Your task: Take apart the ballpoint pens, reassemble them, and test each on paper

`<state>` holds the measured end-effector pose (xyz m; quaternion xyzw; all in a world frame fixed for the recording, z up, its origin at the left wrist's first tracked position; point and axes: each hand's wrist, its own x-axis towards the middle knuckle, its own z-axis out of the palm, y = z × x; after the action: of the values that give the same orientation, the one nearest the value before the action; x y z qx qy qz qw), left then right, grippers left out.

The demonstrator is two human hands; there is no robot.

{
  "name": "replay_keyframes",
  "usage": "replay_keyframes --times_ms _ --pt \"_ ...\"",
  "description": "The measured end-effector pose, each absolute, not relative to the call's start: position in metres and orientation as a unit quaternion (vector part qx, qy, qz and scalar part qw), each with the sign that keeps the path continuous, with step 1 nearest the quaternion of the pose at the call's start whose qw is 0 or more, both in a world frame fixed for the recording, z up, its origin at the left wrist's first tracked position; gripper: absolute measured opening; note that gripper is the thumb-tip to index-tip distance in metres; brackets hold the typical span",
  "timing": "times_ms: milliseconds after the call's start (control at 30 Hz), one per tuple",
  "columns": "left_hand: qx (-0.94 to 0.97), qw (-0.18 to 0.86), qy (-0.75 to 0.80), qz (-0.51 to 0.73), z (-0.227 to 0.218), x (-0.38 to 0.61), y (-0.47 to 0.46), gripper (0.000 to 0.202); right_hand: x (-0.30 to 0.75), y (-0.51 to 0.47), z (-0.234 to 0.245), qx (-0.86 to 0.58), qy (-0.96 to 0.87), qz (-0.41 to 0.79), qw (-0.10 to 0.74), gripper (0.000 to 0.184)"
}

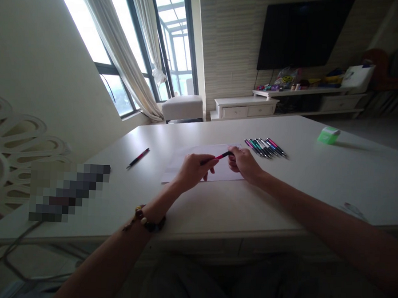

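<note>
From the head camera, the left hand [196, 172] and right hand [245, 164] meet near the middle of the worktop [292, 203], a smooth white painted surface with a softly rounded edge. Both grips are closed on one slim black-and-red pen [218, 157]: the left wraps its lower barrel and the right pinches its far end, leaving a glossy red section showing between them. The pen is held just above a flat sheet of white paper [180, 166], which lies under both hands. At 9 o'clock from the hands lies a lone red-and-black pen [137, 158]. At 2 o'clock, a fanned row of clicker pens [266, 147] with pink, green and dark barrels and metal trim lies just beyond the paper's corner. Farther out, toward 3 o'clock, sits a translucent green block [328, 135]. A bracelet of wooden beads [145, 218] circles the left wrist. At 12 o'clock, past the worktop, a low white cabinet [244, 108] stands below a wall-mounted television [301, 34]. Any printing on the pens is too small to read.
</note>
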<state>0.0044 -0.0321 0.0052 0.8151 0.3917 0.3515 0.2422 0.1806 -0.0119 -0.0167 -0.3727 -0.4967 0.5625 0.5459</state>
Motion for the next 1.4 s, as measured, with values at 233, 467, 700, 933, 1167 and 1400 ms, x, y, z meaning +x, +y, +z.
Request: replay_keyframes --times_ms 233,467,700,933,1167,1400 --pt "0.745 0.412 0.392 0.349 0.011 0.003 -0.029 0.039 0.182 -0.015 -0.011 -0.32 -0.561 0.532 0.548 0.037" --pt "0.808 0.163 0.407 0.395 0.0 0.0 -0.018 0.02 0.194 -0.009 -0.013 -0.371 -0.641 0.468 0.482 0.045" --pt "0.829 0.047 0.412 0.375 -0.004 -0.004 -0.016 0.017 0.195 -0.005 -0.018 -0.359 -0.63 0.532 0.437 0.04" --pt "0.828 0.038 0.412 0.378 -0.003 -0.004 -0.016 0.016 0.198 -0.006 -0.017 -0.346 -0.637 0.559 0.402 0.039" --pt "0.831 0.046 0.402 0.382 -0.006 -0.006 -0.015 0.017 0.196 -0.005 -0.019 -0.345 -0.64 0.561 0.395 0.039" --pt "0.839 0.052 0.396 0.369 -0.007 -0.005 -0.016 0.017 0.197 -0.007 -0.017 -0.345 -0.648 0.564 0.379 0.039"
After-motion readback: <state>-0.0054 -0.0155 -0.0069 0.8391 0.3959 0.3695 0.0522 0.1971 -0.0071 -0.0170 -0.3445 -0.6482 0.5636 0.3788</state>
